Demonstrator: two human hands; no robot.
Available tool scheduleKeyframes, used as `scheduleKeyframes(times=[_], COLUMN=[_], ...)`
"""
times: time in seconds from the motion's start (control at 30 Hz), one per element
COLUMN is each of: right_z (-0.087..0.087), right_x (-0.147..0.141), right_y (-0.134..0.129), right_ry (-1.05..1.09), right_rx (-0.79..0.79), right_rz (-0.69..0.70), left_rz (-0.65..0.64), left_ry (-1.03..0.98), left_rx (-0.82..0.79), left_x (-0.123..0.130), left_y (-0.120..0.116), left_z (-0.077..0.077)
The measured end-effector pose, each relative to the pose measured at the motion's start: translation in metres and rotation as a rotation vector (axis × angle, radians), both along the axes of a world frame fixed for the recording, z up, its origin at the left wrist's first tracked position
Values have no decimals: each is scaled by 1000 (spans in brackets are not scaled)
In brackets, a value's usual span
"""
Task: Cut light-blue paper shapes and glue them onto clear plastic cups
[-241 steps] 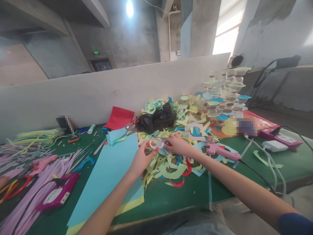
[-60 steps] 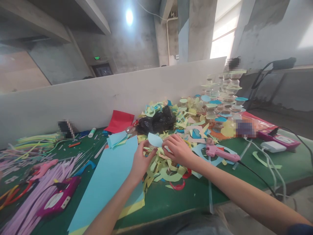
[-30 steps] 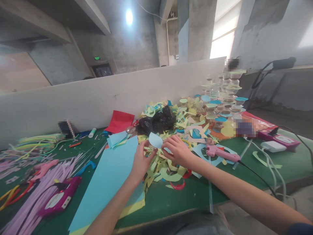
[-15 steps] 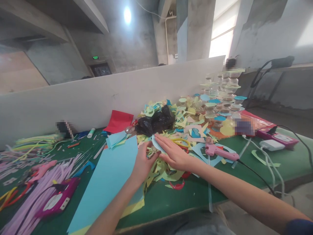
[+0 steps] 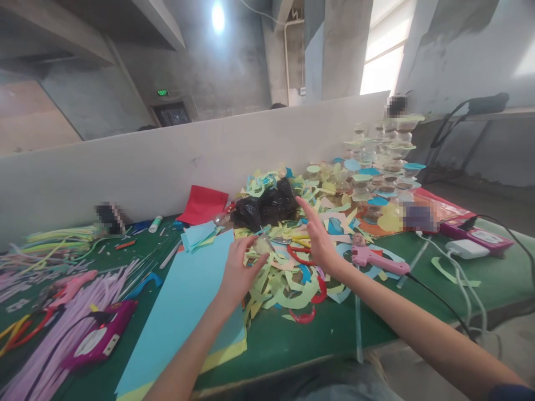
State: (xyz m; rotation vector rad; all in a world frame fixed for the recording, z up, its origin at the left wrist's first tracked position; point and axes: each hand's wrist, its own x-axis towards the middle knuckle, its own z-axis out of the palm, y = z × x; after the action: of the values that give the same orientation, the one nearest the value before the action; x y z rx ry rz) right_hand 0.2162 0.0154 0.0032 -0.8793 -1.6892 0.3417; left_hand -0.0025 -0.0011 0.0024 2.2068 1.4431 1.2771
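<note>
My left hand (image 5: 239, 268) curls its thumb and fingers around what looks like a small clear plastic cup (image 5: 263, 245), partly hidden by the fingers. A thin bluish edge shows at its top, too small to make out clearly. To the right, my right hand (image 5: 322, 245) is raised with its fingers stretched out and nothing in it. Beneath both hands spreads a heap of yellow-green paper scraps (image 5: 292, 289). Scissors with red handles (image 5: 298, 255) lie among the scraps beside my right hand.
Blue paper sheets (image 5: 184, 312) lie left of the scraps. A pink glue gun (image 5: 378, 260) rests at right, its cord trailing. Stacked clear cups with paper discs (image 5: 387, 178) stand at back right. A black plastic bag (image 5: 267, 207) sits before the white partition (image 5: 167, 167). Purple strips (image 5: 79, 328) lie left.
My right hand has lifted off the light blue paper piece on top of the held thing and moved right, fingers apart. My left hand keeps its hold and has shifted slightly left.
</note>
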Motion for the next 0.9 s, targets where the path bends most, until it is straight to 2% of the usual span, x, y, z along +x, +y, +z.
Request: scheduleKeyframes(times=[0.1, 0.2, 0.33, 0.43, 0.63, 0.9], right_z=[5, 6, 6, 5, 5, 1], right_x=[7, 7, 3, 0, -1, -8], right_y=[5, 6, 3, 2, 3, 0], right_ry=[139, 160, 63, 9, -32, -231], right_rx=[-69, -96, -63, -24, 36, 98], right_rz=[-37, -34, -40, -47, -43, -43], left_rz=[-103, -237, -331, -384, -376, -359], left_ry=[90, 211, 338, 370, 457, 542], left_rx=[-84, -221, -315, -317, -180, -174], left_x=[-9, -13, -11, -8, -5, -7], left_y=[2, 0, -4, -6, -2, -4], left_z=[11, 17, 12, 3, -2, -6])
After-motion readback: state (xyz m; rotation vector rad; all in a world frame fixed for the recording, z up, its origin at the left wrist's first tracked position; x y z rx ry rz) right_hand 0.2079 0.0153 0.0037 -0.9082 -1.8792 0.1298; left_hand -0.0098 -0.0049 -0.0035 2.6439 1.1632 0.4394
